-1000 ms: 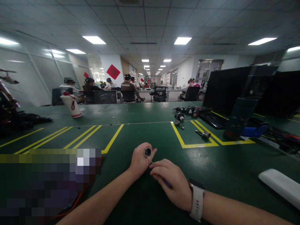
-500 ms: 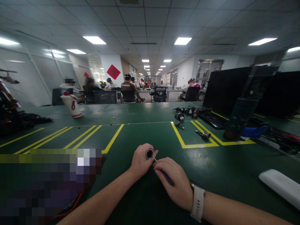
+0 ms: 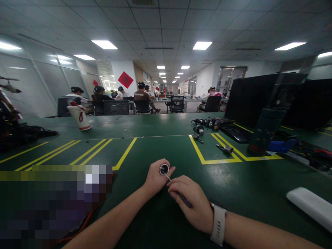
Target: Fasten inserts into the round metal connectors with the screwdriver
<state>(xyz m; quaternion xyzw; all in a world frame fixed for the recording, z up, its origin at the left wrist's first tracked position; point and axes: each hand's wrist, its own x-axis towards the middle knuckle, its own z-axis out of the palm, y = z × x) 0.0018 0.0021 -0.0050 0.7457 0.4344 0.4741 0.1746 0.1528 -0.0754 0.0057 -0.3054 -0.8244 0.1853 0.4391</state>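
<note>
My left hand (image 3: 155,180) is closed around a small metal cylinder (image 3: 164,169), its open round end facing up and away from me. My right hand (image 3: 190,202) pinches a thin screwdriver (image 3: 178,194) with a dark handle; its slim shaft reaches into the cylinder's opening. Both hands rest low over the green table mat (image 3: 160,145), near its front edge. A white watch (image 3: 217,224) sits on my right wrist.
Several metal tool parts (image 3: 224,148) and drill-like pieces (image 3: 210,122) lie inside and behind a yellow-taped box at right. A dark bottle (image 3: 264,129), monitors (image 3: 252,95), a white pad (image 3: 310,204) and a white cup (image 3: 80,117) stand around. People sit at far desks.
My right hand has shifted slightly with the screwdriver, and the shaft's angle in the cylinder has changed a little. The left hand has barely moved.
</note>
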